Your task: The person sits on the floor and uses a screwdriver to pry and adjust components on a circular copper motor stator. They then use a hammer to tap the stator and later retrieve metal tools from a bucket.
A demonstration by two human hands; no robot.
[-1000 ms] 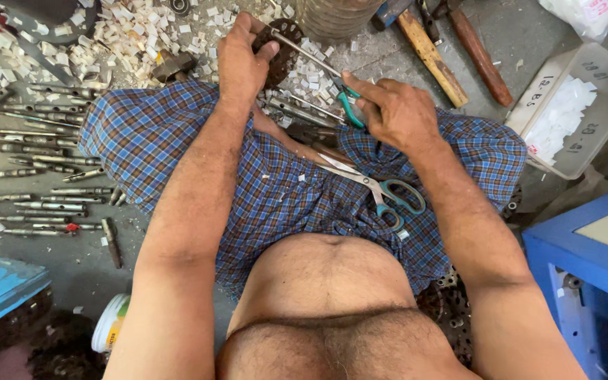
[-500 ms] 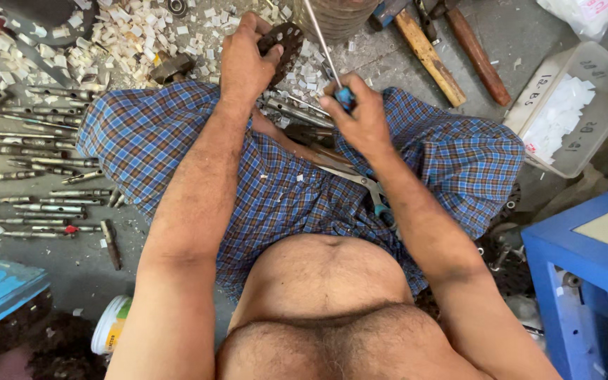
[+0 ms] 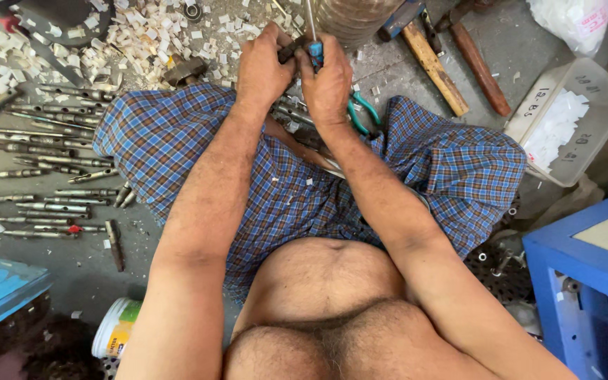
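Fingers of my left hand (image 3: 265, 67) and right hand (image 3: 328, 84) grasp a screwdriver (image 3: 314, 43) together; rods (image 3: 43, 151) crowd left, hammers (image 3: 434, 67) right.

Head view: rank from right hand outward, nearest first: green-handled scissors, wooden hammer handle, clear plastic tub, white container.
From the right hand:
1. Green-handled scissors, just beside it.
2. Wooden hammer handle, further right.
3. Clear plastic tub, far right.
4. White container, bottom left.

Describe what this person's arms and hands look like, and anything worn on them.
Both arms are bare from shoulder to wrist, with no sleeves. The left hand and right hand wear no gloves, and no watch, ring or bracelet shows. A blue checked cloth covers the lap.
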